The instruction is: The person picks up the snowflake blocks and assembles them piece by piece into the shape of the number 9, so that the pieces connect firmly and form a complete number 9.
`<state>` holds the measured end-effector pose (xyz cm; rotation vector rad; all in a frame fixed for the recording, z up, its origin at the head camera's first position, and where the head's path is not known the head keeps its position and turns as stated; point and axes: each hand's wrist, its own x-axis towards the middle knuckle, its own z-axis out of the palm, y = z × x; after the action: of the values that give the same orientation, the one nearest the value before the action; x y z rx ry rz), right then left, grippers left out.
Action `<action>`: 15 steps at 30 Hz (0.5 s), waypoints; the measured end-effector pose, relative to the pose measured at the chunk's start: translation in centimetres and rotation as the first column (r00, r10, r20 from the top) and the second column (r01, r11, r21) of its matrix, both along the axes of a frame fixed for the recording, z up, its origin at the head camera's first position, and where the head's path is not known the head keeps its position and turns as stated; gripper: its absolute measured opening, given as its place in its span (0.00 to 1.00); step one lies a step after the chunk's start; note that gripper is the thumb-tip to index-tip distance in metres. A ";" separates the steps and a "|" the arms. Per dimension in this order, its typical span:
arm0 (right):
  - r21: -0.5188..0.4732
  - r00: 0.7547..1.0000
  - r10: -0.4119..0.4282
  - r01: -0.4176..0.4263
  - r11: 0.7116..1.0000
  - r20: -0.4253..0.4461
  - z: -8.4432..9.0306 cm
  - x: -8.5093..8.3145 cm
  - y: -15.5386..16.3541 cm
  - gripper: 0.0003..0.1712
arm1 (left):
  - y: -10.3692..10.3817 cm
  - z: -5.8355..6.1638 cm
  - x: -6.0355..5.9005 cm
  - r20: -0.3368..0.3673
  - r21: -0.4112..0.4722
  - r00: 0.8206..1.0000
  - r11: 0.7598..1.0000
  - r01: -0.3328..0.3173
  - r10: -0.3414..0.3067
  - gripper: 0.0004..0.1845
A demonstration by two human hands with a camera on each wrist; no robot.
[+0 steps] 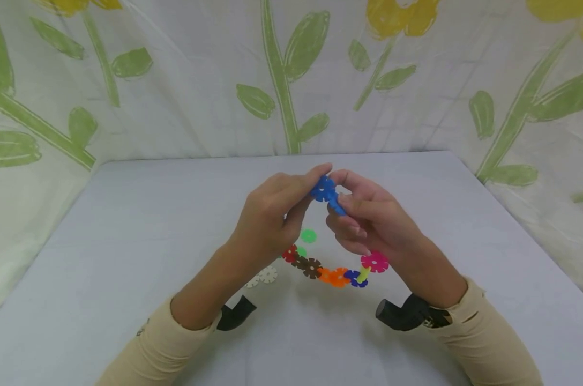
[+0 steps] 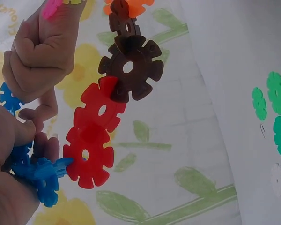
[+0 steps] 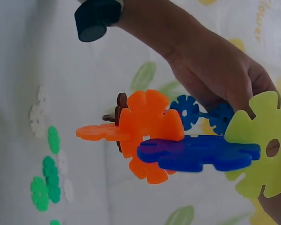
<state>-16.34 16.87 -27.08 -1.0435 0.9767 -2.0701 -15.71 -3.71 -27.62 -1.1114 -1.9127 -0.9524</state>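
Both hands are raised above the white table (image 1: 127, 230) and meet at two blue snowflake discs (image 1: 325, 190). My left hand (image 1: 315, 181) pinches one blue disc (image 2: 37, 174); my right hand (image 1: 341, 194) pinches the other, edge to edge with it. From them a chain of joined discs hangs in a loop below the hands: red (image 2: 91, 140), brown (image 2: 131, 65), orange (image 3: 150, 126), dark blue (image 3: 201, 152), yellow-green (image 3: 267, 145) and pink (image 1: 374, 261). The lowest part of the chain hangs just over the table.
Loose green discs (image 1: 308, 236) lie on the table under the hands, and white discs (image 1: 268, 274) lie beside my left forearm. A cloth (image 1: 282, 80) printed with flowers hangs behind and at both sides. Black wrist cameras (image 1: 236, 313) sit under both forearms.
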 end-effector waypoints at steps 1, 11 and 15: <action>-0.003 1.000 0.000 0.000 1.000 0.005 0.0 0.0 0.0 0.11 | 0.0 0.0 0.0 -0.004 -0.003 1.000 1.000 -0.005 0.005 0.21; 0.009 0.994 -0.101 0.101 0.995 0.046 0.2 0.6 -0.3 0.09 | 0.4 0.0 0.3 -0.118 -0.037 0.991 0.997 -0.065 0.060 0.20; 0.014 0.983 -0.182 0.182 0.983 0.017 0.7 0.4 0.1 0.12 | 0.6 0.2 0.6 -0.075 -0.074 0.997 0.997 -0.032 0.027 0.24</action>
<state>-15.90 16.93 -26.36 -0.9584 1.1108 -2.2134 -15.13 -3.08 -27.41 -1.1426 -1.9130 -0.8187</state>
